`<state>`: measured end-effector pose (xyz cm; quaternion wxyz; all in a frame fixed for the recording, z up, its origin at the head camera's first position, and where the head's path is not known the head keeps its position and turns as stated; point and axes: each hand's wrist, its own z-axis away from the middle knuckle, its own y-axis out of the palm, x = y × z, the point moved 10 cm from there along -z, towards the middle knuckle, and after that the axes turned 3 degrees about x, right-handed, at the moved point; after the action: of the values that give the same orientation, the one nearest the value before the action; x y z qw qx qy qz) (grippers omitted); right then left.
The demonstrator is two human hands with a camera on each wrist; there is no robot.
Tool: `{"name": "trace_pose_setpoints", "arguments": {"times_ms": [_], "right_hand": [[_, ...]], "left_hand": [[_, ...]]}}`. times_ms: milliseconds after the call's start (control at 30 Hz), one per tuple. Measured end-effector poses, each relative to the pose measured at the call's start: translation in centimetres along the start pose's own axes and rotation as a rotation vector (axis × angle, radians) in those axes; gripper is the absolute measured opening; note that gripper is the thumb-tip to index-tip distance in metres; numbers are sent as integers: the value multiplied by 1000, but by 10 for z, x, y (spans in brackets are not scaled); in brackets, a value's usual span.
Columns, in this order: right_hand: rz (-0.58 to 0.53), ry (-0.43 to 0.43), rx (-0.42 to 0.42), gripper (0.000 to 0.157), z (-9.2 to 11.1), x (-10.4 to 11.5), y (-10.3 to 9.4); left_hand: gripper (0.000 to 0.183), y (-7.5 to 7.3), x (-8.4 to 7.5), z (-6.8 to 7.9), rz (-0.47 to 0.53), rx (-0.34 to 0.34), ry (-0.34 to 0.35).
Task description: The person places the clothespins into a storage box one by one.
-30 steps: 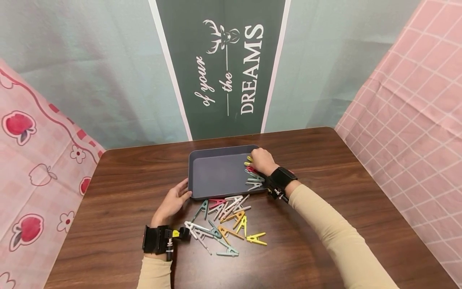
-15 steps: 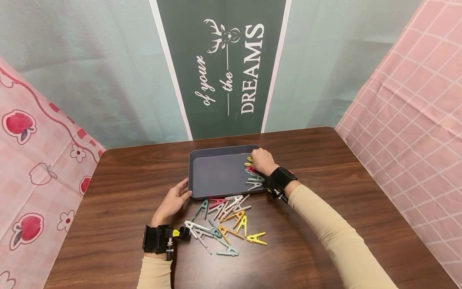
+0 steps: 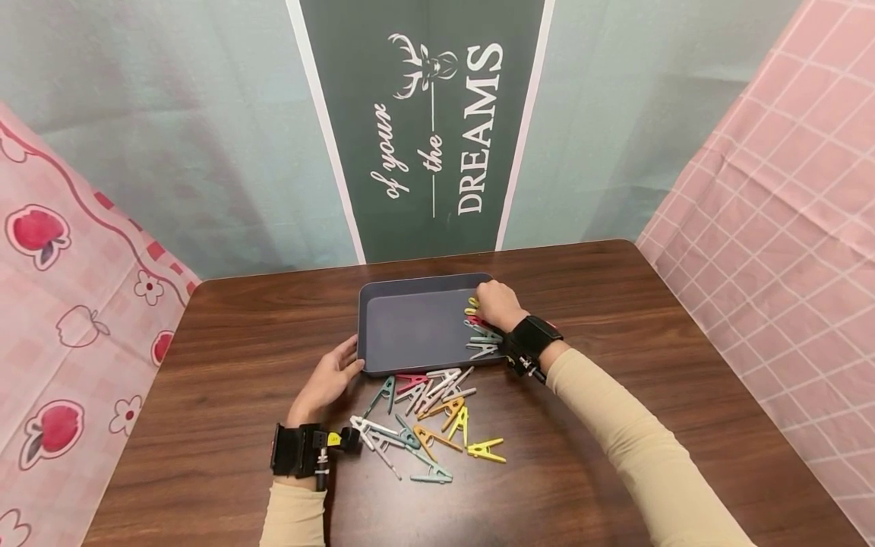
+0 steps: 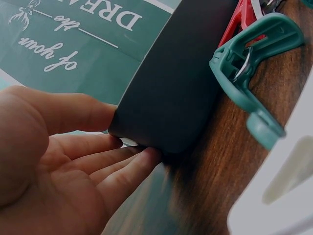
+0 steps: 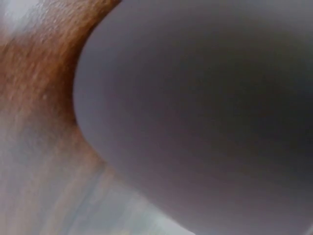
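Your left grip [image 3: 330, 382] has the grey tray [image 3: 410, 334] pinched at its near left corner, thumb and fingers round the edge. Tray's on the worktop [image 3: 547, 486], pretty much between your two hands. Your right grip [image 3: 499, 305] is over the tray's right end, but its fingers are hidden, so can't tell if it's holding anything; that wrist's view is just blur. Yellow clip tips [image 3: 472, 311] poke out just left of it, with a red clip [image 3: 473, 320] and some pale green clips [image 3: 483, 348] on your side of it, all in the tray. Right of your left grip, outside the tray, there's a loose pile: teal clip [image 3: 387, 387] nearby, bright yellow clip [image 3: 478, 450] farther off.
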<state>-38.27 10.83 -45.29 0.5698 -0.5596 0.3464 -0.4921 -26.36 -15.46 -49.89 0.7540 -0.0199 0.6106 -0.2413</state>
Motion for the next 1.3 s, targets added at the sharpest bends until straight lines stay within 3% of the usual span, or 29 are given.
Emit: {"name": "trace_pose_setpoints", "arguments": {"times_ms": [167,500,967,1300], "right_hand": [[-13,-16,2,35,0,1,0],[-27,-12,20,8,1,-1,0],[-79,-120,-76,23,25,13,-8],[-171,-209,-113,22,52,26,-4]], "left_hand": [[58,0,0,-1,14,2,4],[58,0,0,-2,10,3,11],[59,-1,0,0,-5,5,2],[59,0,1,0,0,10,1]]}}
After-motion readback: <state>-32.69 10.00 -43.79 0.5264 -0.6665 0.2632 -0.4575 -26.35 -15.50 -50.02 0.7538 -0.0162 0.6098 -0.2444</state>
